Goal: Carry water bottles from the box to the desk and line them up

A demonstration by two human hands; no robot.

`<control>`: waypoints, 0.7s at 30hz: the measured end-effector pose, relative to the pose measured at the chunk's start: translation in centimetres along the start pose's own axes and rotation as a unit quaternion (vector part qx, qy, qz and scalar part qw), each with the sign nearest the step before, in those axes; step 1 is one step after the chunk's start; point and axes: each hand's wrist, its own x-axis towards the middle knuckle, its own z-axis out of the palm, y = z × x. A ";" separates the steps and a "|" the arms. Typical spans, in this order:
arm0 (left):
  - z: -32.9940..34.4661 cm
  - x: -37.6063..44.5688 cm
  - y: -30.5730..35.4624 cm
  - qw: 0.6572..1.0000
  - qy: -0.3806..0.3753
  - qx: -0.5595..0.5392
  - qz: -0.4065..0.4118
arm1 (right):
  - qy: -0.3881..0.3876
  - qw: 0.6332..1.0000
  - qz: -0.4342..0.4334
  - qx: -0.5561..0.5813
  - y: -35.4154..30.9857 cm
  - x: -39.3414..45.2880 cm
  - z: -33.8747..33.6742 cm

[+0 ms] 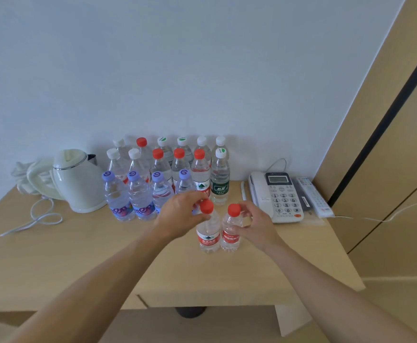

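Observation:
Two small red-capped bottles with red labels stand side by side on the wooden desk. My left hand grips the neck of the left bottle. My right hand grips the neck of the right bottle. Behind them, several bottles stand in rows against the wall: purple-capped ones in front, red-capped ones and a green-labelled one in the middle, white-capped ones at the back. No box is in view.
A cream electric kettle with its white cord stands at the desk's left. A white telephone and a remote control lie at the right. A wooden panel wall rises on the right.

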 end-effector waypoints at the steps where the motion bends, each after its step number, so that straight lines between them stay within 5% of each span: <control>1: -0.2 0.2 0.4 1.000 -0.006 0.008 -0.001 | 0.003 1.000 -0.004 -0.008 -0.3 0.2 -0.1; 13: 0.7 1.3 0.3 1.000 0.016 0.008 0.010 | 0.002 0.998 -0.049 -0.050 -1.5 0.5 -0.5; 21: 1.0 4.8 0.4 0.993 0.031 0.112 0.027 | 0.017 0.998 -0.038 -0.043 -1.4 -0.5 -0.6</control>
